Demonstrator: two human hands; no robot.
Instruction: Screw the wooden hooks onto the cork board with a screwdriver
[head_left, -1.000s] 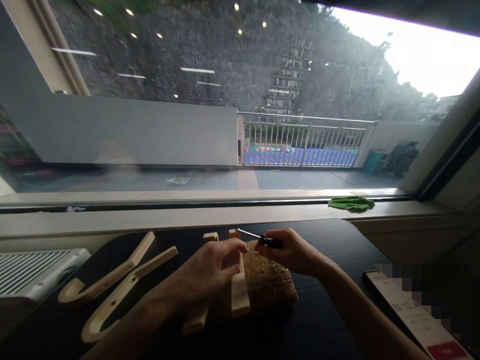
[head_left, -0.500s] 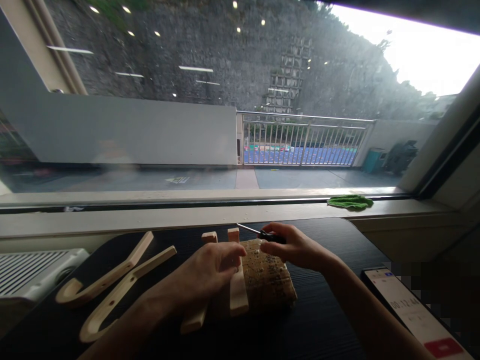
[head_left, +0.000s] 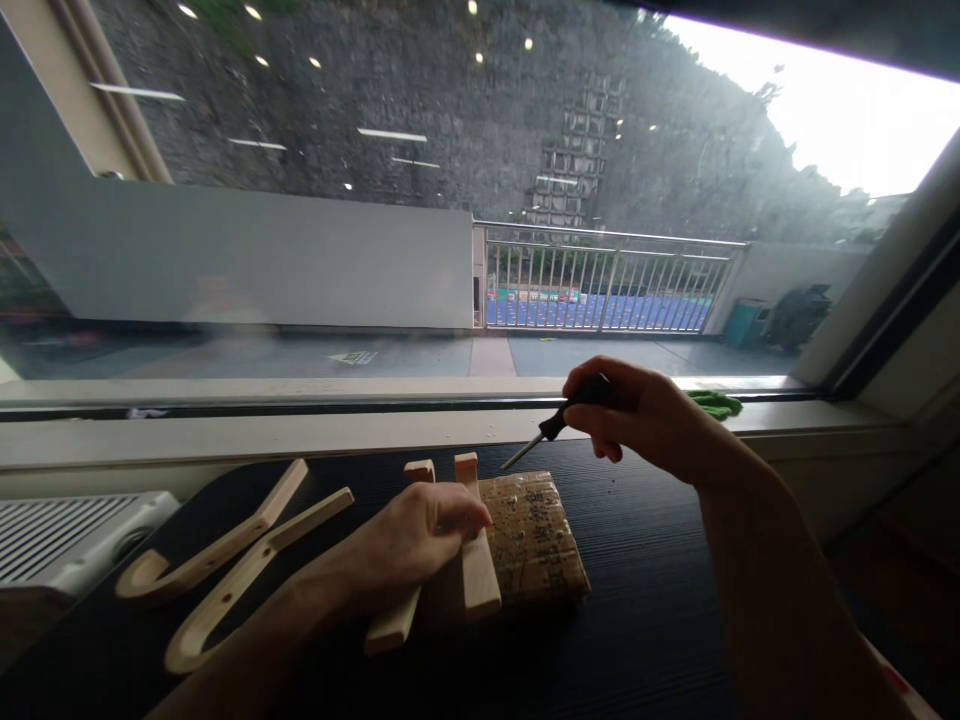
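In my right hand [head_left: 637, 415], raised above the far edge of the table, is a screwdriver [head_left: 553, 425] with a black handle. Its metal shaft points down and left, and the tip is just above the cardboard block [head_left: 536, 530]. My left hand [head_left: 431, 525] lies closed across a pale wooden piece [head_left: 480, 580] with a hooked far end, at the block's left side. The tips of its thumb and index finger meet by the piece's edge; anything small between them is hidden. A second wooden piece [head_left: 394, 625] runs under that hand.
Two J-shaped wooden pieces, one farther back [head_left: 214, 560] and one nearer [head_left: 225, 600], lie left on the black table [head_left: 637, 580]. A green cloth [head_left: 716, 403] is on the windowsill [head_left: 262, 430]. A white radiator [head_left: 90, 540] stands at left.
My right hand has lifted the screwdriver up and right, away from the block, and its tip now angles downward. My left hand stays over the wooden pieces, its thumb and index finger closer together.
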